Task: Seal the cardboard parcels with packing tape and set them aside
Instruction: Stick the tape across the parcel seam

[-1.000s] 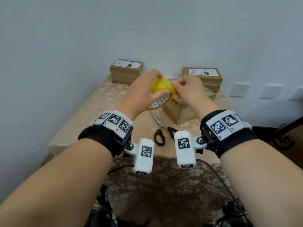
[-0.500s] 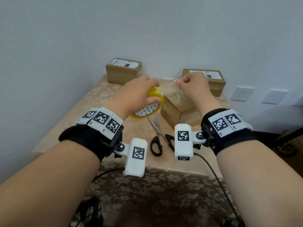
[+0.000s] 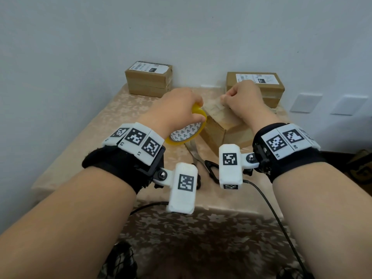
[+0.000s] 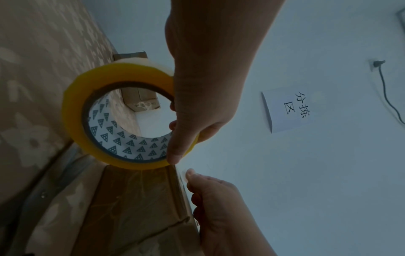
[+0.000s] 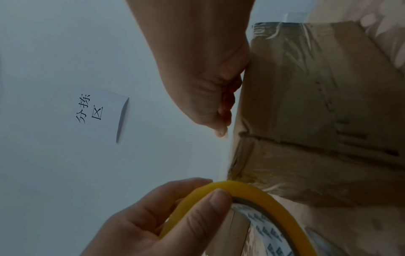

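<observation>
Clear tape strip barely visible in the head view, only a faint sheen between the hands over the near parcel point(image 3: 223, 125); hard to trace its edges. Scissors point(image 3: 203, 160) partly hidden behind the wrist cameras, blades cut off under the tape roll point(image 3: 186, 130). Fingertips of both hands hidden in the head view by the backs of the hands.

Left hand point(image 3: 177, 109) grasping the yellow tape roll, thumb on the outer rim and fingers through the core, seen clearly only in the left wrist view point(image 4: 206, 97); roll point(image 4: 122, 117) held on edge just at the near parcel's corner point(image 4: 140, 207). Right hand point(image 3: 241, 101) clenched, thumb and finger pinching the tape end at the parcel's top edge, shown in the right wrist view point(image 5: 210, 90). Parcel flaps closed, contents not visible; old wrinkled tape on its side point(image 5: 306, 104).

Two more parcels at the back of the bench point(image 3: 96, 133), left one point(image 3: 149, 79) and right one point(image 3: 255, 85), both closed with labels, text too small to read. Paper sign point(image 5: 98, 110) on the wall appears only in the wrist views
</observation>
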Available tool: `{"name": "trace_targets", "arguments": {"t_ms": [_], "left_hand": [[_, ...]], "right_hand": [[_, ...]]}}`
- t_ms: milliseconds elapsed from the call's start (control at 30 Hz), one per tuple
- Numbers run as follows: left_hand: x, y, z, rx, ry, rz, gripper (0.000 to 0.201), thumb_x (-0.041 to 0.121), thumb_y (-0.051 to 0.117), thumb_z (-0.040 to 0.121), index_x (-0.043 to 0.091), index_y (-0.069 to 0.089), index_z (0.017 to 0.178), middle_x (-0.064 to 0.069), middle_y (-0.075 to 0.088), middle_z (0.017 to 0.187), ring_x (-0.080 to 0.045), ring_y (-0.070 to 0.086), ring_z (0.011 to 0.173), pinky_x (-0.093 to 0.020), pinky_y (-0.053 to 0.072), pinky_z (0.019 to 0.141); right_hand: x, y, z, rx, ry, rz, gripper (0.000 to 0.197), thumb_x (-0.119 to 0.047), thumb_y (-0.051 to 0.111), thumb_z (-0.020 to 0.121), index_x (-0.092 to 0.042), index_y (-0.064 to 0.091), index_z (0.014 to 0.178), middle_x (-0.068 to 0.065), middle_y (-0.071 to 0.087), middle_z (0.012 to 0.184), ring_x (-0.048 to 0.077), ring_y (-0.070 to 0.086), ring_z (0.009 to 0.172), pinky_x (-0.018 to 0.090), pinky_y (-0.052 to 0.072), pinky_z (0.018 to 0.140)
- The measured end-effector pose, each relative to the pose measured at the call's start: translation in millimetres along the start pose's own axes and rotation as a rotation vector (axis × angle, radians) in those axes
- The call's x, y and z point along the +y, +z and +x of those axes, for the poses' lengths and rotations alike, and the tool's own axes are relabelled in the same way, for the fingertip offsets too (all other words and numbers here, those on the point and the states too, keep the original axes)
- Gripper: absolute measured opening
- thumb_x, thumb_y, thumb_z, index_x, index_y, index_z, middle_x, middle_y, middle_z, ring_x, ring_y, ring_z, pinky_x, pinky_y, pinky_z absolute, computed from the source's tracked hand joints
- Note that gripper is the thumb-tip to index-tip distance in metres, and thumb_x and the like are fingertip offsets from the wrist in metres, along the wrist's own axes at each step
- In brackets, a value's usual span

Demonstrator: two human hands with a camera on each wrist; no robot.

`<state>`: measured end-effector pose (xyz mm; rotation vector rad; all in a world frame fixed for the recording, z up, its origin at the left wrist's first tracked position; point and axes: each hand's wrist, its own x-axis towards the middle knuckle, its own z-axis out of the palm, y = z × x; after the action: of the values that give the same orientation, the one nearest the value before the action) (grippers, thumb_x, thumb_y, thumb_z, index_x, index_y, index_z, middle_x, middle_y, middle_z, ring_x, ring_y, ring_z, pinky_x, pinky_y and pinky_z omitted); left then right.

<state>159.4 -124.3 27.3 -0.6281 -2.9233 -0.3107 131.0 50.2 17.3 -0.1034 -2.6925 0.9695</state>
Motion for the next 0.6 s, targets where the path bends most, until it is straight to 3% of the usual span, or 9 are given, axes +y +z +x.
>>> {"name": "trace_targets", "arguments": {"t_ms": [200,267,367,433,467,533,600], "left_hand": [[4.1,2.2,0.1,-0.03,-0.018,0.016,0.045,0.044,0.062,0.087,0.021,0.057,0.125,-0.006,0.055,0.122,-0.026,0.05,0.114,-0.033,0.039,0.085],[4.6,5.1,-0.5,-0.042,-0.017,0.026,0.046,0.044,0.061,0.087,0.021,0.056,0.127,-0.006,0.055,0.122,-0.026,0.051,0.113,-0.033,0.039,0.084],[4.4,8.0,-2.1,-0.034,-0.01,0.036,0.047,0.046,0.059,0.088,0.022,0.055,0.128,-0.005,0.053,0.12,-0.025,0.051,0.112,-0.03,0.036,0.08],[4.6,8.1,-2.3,-0.03,-0.01,0.039,0.047,0.047,0.059,0.088,0.023,0.055,0.128,-0.005,0.053,0.12,-0.025,0.051,0.112,-0.029,0.035,0.078],[4.7,7.8,-2.3,-0.031,-0.006,0.042,0.047,0.047,0.059,0.088,0.023,0.055,0.128,-0.005,0.054,0.12,-0.026,0.051,0.112,-0.03,0.035,0.078],[4.6,8.2,-2.5,-0.031,0.003,0.051,0.046,0.047,0.058,0.088,0.024,0.056,0.128,-0.006,0.055,0.119,-0.026,0.052,0.111,-0.031,0.036,0.079],[3.2,8.7,-3.6,-0.029,0.006,0.044,0.046,0.047,0.057,0.088,0.024,0.056,0.128,-0.005,0.055,0.12,-0.025,0.052,0.112,-0.03,0.035,0.079]], "right_hand": [[5.9,7.8,5.1,0.003,-0.017,-0.12,0.018,-0.022,0.062,0.09,-0.006,0.068,0.094,0.007,0.066,0.099,0.018,0.056,0.088,0.026,0.04,0.072],[6.7,12.6,6.0,0.006,-0.017,-0.187,0.024,-0.025,0.064,0.088,-0.006,0.065,0.102,0.01,0.064,0.105,0.022,0.059,0.092,0.028,0.042,0.072],[7.0,4.3,0.7,0.076,0.016,-0.188,0.055,-0.026,0.071,0.083,-0.008,0.044,0.127,0.015,0.044,0.129,0.031,0.052,0.11,0.04,0.045,0.093],[4.7,-5.2,-8.5,0.105,-0.141,-0.263,0.046,-0.022,0.06,0.09,-0.012,0.043,0.133,0.012,0.041,0.136,0.031,0.046,0.122,0.043,0.036,0.102],[3.5,-8.7,-14.4,0.021,-0.255,-0.3,0.041,-0.021,0.052,0.095,-0.014,0.045,0.136,0.01,0.042,0.141,0.028,0.043,0.127,0.043,0.032,0.106],[1.3,-9.9,-29.4,-0.292,-0.405,-0.375,0.043,-0.027,0.035,0.103,-0.016,0.039,0.144,0.005,0.037,0.151,0.023,0.033,0.139,0.044,0.017,0.117],[6.4,-10.5,-37.9,-0.491,-0.368,-0.509,0.053,-0.04,0.021,0.104,-0.018,0.023,0.151,-0.001,0.018,0.16,0.017,0.016,0.146,0.049,0.002,0.119]]}}
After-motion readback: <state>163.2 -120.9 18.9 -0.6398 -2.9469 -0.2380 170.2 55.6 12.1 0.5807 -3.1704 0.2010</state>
